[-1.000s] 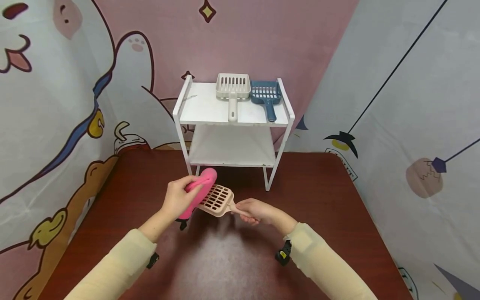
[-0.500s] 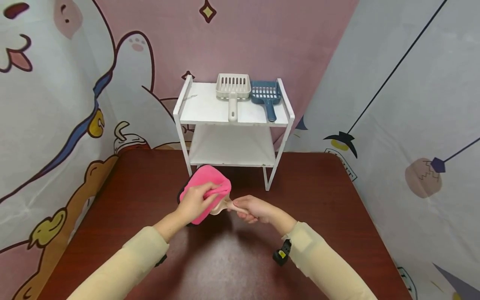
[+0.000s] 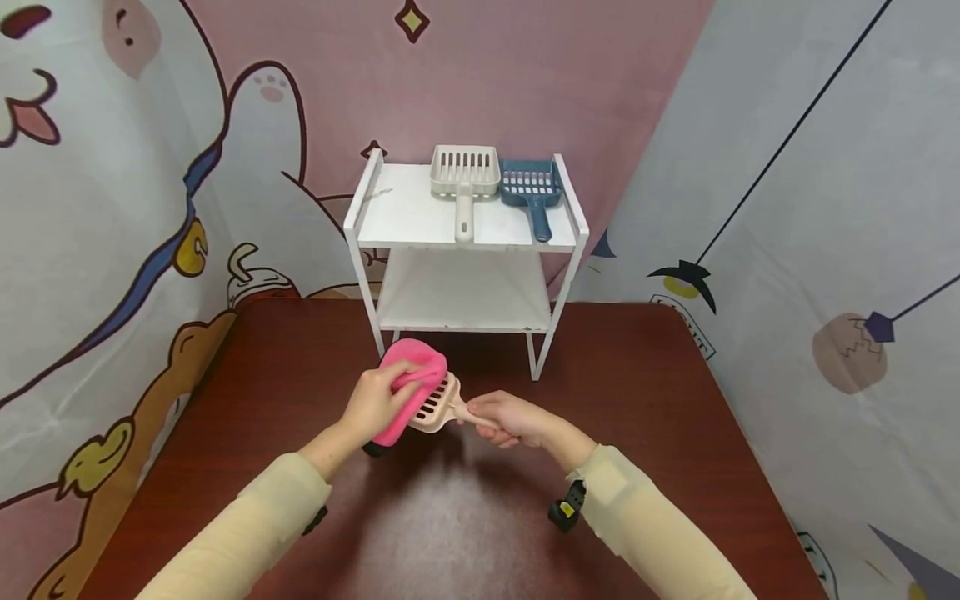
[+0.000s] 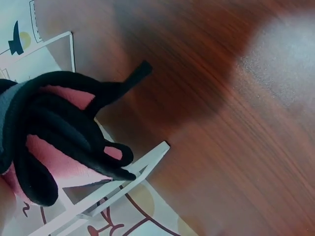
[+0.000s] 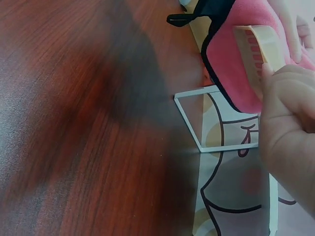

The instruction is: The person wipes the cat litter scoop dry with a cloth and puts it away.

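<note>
My right hand (image 3: pixel 512 418) grips the handle of a beige slotted litter scoop (image 3: pixel 435 412), held above the table. My left hand (image 3: pixel 378 402) pinches a pink cloth (image 3: pixel 408 387) with black edging, which lies against the far part of the scoop head and hides some of its slots. In the right wrist view the cloth (image 5: pixel 229 64) hangs behind the scoop (image 5: pixel 263 54), and a black loop (image 5: pixel 182 19) sticks out from its edge. Folds of the cloth's black trim (image 4: pixel 64 118) fill the left of the left wrist view, where the scoop does not show.
A white two-tier shelf (image 3: pixel 465 292) stands at the back of the brown table (image 3: pixel 637 400). On its top lie an off-white litter scoop (image 3: pixel 465 187) and a blue one (image 3: pixel 536 200). A printed curtain (image 3: pixel 570 75) surrounds the table's back and sides.
My left hand brought the cloth right, across the scoop head and nearly to its handle, then drew it partway back left. Several slots show again. My right hand stays nearly still with the scoop.
</note>
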Tool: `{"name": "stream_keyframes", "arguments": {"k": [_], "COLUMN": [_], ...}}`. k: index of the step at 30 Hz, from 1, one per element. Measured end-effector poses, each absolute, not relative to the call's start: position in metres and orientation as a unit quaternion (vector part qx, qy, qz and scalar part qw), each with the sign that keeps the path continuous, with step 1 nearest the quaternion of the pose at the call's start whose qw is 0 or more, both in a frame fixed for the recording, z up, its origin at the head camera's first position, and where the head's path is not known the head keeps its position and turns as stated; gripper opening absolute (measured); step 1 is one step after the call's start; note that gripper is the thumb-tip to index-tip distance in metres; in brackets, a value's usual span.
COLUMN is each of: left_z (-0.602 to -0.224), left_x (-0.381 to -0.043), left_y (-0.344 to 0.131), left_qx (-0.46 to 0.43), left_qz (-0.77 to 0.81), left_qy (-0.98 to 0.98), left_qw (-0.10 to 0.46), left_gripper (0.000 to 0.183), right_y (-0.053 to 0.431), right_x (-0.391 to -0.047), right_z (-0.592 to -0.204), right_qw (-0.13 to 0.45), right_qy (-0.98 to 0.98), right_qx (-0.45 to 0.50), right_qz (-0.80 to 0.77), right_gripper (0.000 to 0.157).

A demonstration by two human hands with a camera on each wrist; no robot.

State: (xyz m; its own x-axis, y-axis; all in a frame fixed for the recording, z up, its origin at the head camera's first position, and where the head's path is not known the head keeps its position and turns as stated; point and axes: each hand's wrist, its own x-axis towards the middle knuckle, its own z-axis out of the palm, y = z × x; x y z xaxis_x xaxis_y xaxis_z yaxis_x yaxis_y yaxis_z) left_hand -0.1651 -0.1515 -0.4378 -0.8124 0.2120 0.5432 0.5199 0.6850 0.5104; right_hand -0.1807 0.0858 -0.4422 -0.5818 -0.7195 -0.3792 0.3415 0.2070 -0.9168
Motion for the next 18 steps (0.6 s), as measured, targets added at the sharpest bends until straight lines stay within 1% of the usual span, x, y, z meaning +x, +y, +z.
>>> {"name": "stream_keyframes", "arguments": {"k": [9,15,18], "left_z": [-0.444,-0.445,-0.447], "left_x": [-0.17,-0.17,-0.169], "left_y": [-0.165,-0.177,-0.181], "left_qx": [-0.127,-0.074,-0.062], "left_qz": [-0.369,-0.377,-0.382], "left_qy": [-0.89,-0.897,-0.893], "left_qw": [0.235,0.217,0.229], "left_gripper": [0.012,0.012,0.011], "right_y": [0.092,0.095,0.097], "right_x": [-0.18,-0.179,-0.18], "right_z": [-0.437,-0.437,-0.438], "right_qw": [0.439,0.454,0.459], "right_qy": [0.634,0.611,0.592], "right_qx": [-0.144,-0.142,-0.129], "right_qz": [-0.62,-0.633,-0.65], "right_gripper": [0.027,0.028,0.029]}}
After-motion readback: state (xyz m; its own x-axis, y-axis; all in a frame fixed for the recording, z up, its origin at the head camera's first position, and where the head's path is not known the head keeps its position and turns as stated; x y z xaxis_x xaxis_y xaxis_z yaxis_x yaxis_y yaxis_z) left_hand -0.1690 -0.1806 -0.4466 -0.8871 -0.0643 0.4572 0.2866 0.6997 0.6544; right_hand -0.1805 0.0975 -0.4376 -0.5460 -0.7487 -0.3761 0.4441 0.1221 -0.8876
